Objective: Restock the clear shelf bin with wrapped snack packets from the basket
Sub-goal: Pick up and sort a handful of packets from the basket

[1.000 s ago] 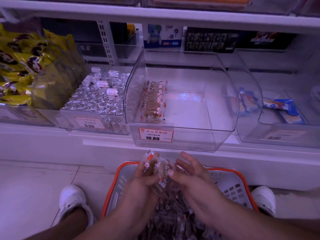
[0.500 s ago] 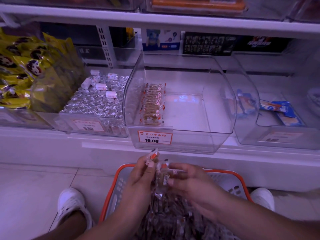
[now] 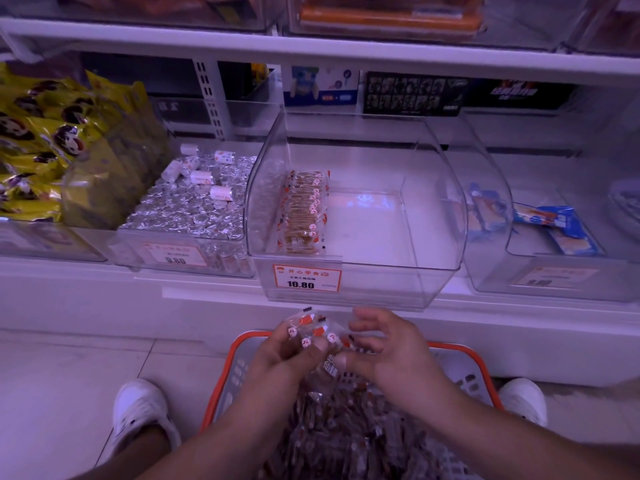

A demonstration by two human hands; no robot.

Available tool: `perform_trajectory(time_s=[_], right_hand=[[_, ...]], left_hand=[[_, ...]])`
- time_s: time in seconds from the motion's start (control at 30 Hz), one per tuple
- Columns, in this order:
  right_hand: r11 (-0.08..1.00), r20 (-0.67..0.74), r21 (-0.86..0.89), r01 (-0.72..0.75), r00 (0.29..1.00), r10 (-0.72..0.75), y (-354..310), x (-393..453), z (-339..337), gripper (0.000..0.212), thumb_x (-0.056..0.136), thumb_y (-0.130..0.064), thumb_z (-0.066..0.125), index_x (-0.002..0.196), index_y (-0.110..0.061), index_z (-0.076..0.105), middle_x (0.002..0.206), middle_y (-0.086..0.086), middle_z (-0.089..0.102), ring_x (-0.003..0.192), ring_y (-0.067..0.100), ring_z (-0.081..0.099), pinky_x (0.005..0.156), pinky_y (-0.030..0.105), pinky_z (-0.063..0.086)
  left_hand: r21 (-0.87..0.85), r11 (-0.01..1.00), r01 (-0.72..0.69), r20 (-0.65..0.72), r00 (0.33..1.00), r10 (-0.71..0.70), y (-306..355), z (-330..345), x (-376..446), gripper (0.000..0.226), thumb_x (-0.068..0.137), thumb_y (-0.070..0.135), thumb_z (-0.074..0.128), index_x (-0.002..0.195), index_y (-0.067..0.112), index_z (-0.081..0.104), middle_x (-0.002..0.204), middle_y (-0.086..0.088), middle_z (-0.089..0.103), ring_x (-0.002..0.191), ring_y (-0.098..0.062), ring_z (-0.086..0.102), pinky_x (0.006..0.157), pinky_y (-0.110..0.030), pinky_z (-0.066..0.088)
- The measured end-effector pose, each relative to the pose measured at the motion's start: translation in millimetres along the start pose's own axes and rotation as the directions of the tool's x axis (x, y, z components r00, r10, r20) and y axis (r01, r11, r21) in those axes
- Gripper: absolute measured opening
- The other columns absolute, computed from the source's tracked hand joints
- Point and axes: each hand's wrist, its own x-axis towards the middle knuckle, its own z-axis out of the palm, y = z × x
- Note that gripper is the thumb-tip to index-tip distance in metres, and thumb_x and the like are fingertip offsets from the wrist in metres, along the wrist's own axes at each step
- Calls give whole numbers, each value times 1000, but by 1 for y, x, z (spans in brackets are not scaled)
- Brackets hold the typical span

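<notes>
A clear shelf bin point(image 3: 433, 271) stands on the low shelf, with a neat row of wrapped snack packets point(image 3: 303, 213) along its left wall. Below it an orange-rimmed basket point(image 3: 225, 368) on the floor is full of the same packets point(image 3: 346, 438). My left hand point(image 3: 280, 355) grips a small bunch of packets point(image 3: 311, 332) above the basket. My right hand point(image 3: 391, 351) is beside it, fingers curled, thumb touching the bunch's right end.
A bin of silver-wrapped sweets point(image 3: 187, 209) sits left of the clear bin, yellow bags point(image 3: 45, 150) further left, a bin with blue packets point(image 3: 554, 226) to the right. An upper shelf board point(image 3: 311, 46) overhangs. My white shoes point(image 3: 138, 417) flank the basket.
Both hands have risen a little above the basket with the packets. The bunch now sits mostly in my left hand, and my right hand's fingers have loosened.
</notes>
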Motion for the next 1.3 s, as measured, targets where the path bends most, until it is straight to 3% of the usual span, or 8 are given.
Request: perform_trajectory(time_s=[0.17,0.3,0.53,0.8,0.97,1.07,1.17,1.3], right_hand=[[749,273,565,-348,935,229,-6,-12,14,25,85,-19,63,94,-1,77,94,16,75,73,22,71,62,32,56],[779,169,590,-213,976,138,-4,-12,20,26,100,-11,49,104,2,72,105,25,72,89,34,67,76,41,50],[934,245,335,-122,969,39,-11,-17,22,27,101,-5,48,106,-14,73,97,3,74,83,12,67,66,25,53],[599,343,729,-332,934,100,-14,-29,50,45,70,-5,60,113,6,69,112,27,70,94,33,72,68,33,60],[657,190,733,-176,981,51,-29,-26,35,35,74,-1,64,106,13,68,106,32,69,102,44,68,79,42,60],[893,109,448,34,990,-92,-37,-26,28,24,88,0,61,102,-12,77,103,8,77,104,21,71,86,25,53],[983,143,163,82,984,-106,-44,-28,31,47,99,-6,53,134,-36,50,103,-31,70,101,-16,60,84,2,42],[980,142,198,-28,990,0,-50,-32,40,52,100,-15,53,149,-23,39,129,-11,65,120,-1,58,108,17,40]], left_hand=[[-124,992,17,94,996,-6,-11,6,-5,43,77,0,75,116,16,70,116,-17,71,100,-29,70,78,-41,59],[-134,991,7,39,999,-1,-13,12,-8,52,83,2,71,132,10,56,124,-16,69,114,-33,66,98,-50,51],[-92,996,-12,-77,997,5,-6,0,-3,43,81,13,68,122,4,63,115,-20,71,104,-38,69,92,-52,53],[394,897,-200,-153,948,279,-3,18,-15,44,77,49,58,112,21,64,95,14,75,89,3,69,75,-8,47],[564,803,-190,-94,952,291,9,18,-17,42,82,65,51,107,32,57,103,13,70,103,3,63,89,-18,46],[639,759,-123,-67,974,215,14,20,-20,35,82,72,36,105,52,54,105,32,62,103,27,49,84,2,33],[555,830,-49,-78,991,111,19,25,-24,51,80,75,26,119,54,51,116,40,50,102,37,39,90,7,26],[484,874,-29,-124,987,101,34,32,-29,43,70,81,34,105,61,50,111,30,61,111,17,53,90,-8,35]])
